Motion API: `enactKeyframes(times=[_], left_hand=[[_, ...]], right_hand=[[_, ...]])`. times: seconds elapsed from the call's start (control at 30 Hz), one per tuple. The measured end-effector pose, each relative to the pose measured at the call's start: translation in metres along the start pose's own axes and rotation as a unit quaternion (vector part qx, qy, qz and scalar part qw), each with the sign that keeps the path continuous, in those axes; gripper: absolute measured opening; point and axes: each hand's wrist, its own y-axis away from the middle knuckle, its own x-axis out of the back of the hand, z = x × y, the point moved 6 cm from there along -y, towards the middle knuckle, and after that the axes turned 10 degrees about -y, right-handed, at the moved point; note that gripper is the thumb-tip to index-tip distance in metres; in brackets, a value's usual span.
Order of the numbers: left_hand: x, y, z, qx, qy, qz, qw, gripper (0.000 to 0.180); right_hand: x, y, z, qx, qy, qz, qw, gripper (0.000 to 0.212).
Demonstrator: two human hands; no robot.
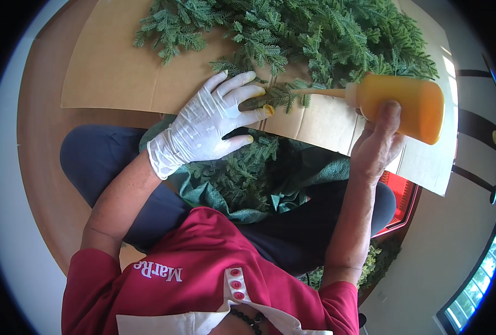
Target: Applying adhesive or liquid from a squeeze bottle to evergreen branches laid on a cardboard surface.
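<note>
My left hand (200, 125), in a white glove with yellow-stained fingertips, reaches over the near edge of the cardboard. Its fingers are spread, and the brown stem of a green fir sprig (286, 98) is held between two of them. My bare right hand (377, 144) is wrapped round a squeeze bottle (421, 106) of orange-yellow liquid, tilted on its side. The bottle's long thin nozzle (320, 92) points left, with its tip at the sprig. A large heap of fir branches (326, 33) lies just beyond both hands.
The brown cardboard sheet (111, 72) covers the work surface. More greenery (242, 173) sits in a green woven sack (209, 195) between my legs. A red plastic crate (398, 195) stands at the right, with further foliage (379, 259) below it.
</note>
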Motion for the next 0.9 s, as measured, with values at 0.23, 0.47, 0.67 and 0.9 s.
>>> enactKeyframes(times=[0.23,0.47,0.67,0.9], left_hand=[[-0.001,0.002,-0.002,0.006,0.021,-0.014,1.000,0.055],[-0.002,0.000,-0.001,0.007,0.006,-0.008,1.000,0.048],[-0.004,0.001,-0.002,0.006,0.007,-0.002,1.000,0.049],[-0.001,0.001,-0.001,0.002,-0.003,0.007,1.000,0.050]], right_hand=[[0.004,-0.005,-0.003,-0.034,-0.081,-0.041,0.995,0.045],[-0.008,0.011,0.012,-0.042,0.075,-0.061,0.994,0.045],[-0.006,0.008,0.008,-0.032,0.101,-0.065,0.992,0.044],[0.006,0.001,0.002,-0.023,0.103,-0.014,0.994,0.043]])
